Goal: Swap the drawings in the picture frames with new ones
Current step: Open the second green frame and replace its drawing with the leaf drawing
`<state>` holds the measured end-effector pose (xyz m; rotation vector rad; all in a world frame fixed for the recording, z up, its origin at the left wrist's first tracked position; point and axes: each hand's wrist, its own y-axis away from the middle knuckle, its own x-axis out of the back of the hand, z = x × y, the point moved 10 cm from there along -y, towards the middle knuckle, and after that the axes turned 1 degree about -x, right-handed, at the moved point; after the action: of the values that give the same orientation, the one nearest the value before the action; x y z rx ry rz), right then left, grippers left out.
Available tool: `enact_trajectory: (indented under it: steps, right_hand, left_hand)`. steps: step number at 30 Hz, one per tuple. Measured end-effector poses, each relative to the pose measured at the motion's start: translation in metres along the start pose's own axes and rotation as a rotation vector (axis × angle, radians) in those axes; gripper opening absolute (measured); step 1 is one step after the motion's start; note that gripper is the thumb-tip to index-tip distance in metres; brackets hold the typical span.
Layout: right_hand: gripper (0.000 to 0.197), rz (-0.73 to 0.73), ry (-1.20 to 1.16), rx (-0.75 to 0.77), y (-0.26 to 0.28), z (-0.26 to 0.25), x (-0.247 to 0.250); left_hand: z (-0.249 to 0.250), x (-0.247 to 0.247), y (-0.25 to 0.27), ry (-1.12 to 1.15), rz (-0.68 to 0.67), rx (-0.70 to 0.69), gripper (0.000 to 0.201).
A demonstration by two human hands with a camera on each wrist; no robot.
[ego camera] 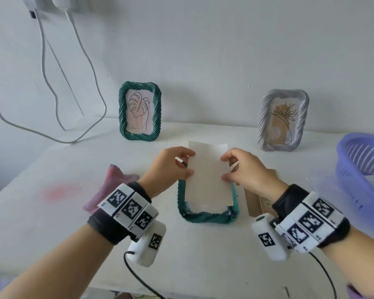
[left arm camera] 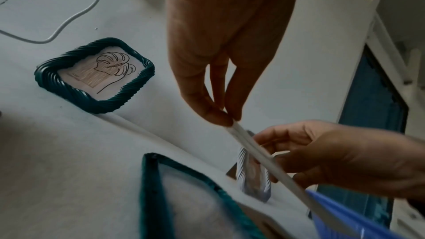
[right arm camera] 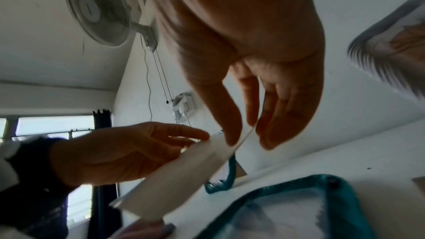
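A blank-sided drawing sheet (ego camera: 207, 175) is held above a teal frame (ego camera: 205, 217) that lies flat on the white table (ego camera: 52, 223). My left hand (ego camera: 171, 167) pinches the sheet's left edge (left arm camera: 253, 146) between thumb and fingers. My right hand (ego camera: 244, 169) pinches its right edge (right arm camera: 246, 137). A second teal frame (ego camera: 140, 111) with a leaf drawing stands at the back against the wall. A lilac-grey frame (ego camera: 283, 120) with a plant drawing stands at the back right.
A purple plastic basket (ego camera: 363, 167) sits at the right edge. A pink-purple cloth (ego camera: 110, 188) lies left of my left wrist. Brown card pieces (ego camera: 257, 203) lie right of the flat frame. White cables (ego camera: 73, 83) hang down the wall at left.
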<state>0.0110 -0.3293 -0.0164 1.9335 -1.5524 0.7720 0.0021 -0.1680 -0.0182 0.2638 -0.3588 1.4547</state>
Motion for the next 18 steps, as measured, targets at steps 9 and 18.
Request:
enact_trajectory:
  steps: [9,18]
  right_hand:
    - [0.056,-0.201,0.306,-0.105,-0.008,0.028,-0.044]
    - [0.058,-0.214,0.455,-0.091,-0.01,0.04,-0.051]
  left_hand:
    - [-0.031,-0.038,-0.014,-0.517,-0.221,0.005,0.057]
    - [-0.052,-0.052,-0.012,-0.713,-0.368,0.065,0.076]
